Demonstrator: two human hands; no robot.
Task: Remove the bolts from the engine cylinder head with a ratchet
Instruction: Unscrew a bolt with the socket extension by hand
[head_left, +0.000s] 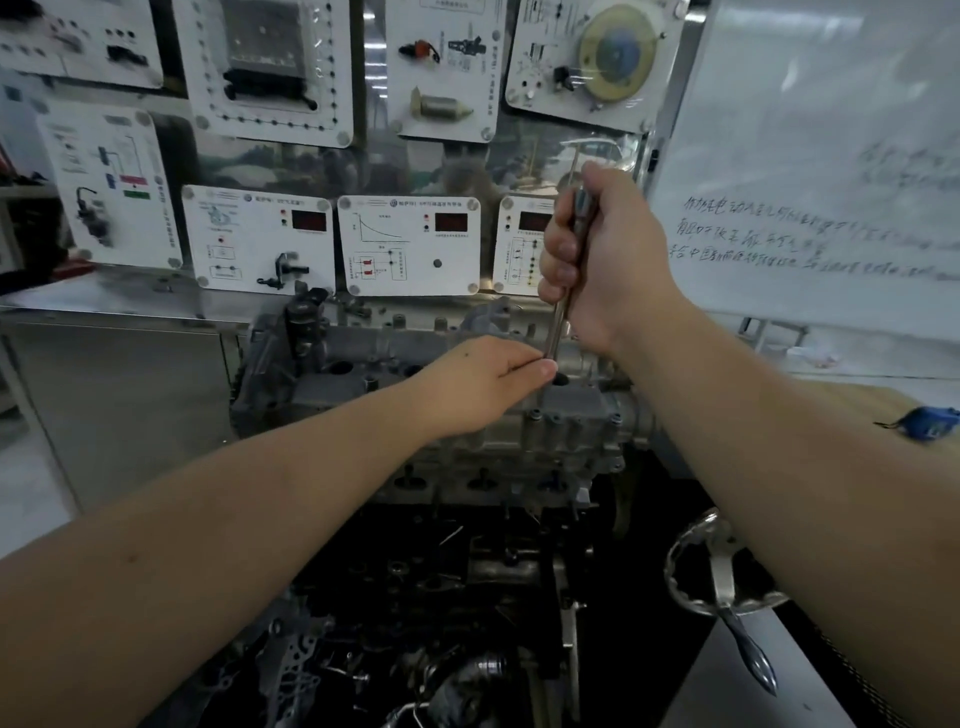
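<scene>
Training panels (410, 244) line the wall behind the cylinder head (457, 410), which sits mid-frame. Right hand (602, 260) grips the ratchet (563, 296) upright; left hand (488, 379) fingers pinch its lower shaft, seating it. Next up, probably cranking it loose.

Automotive training workshop. Wall of white demonstration panels (410, 244) carrying mounted car sensors, red digital readouts and circuit diagrams. Stripped engine (441, 415) on a stand at centre. Handwritten whiteboard (810, 171) to the right.
</scene>
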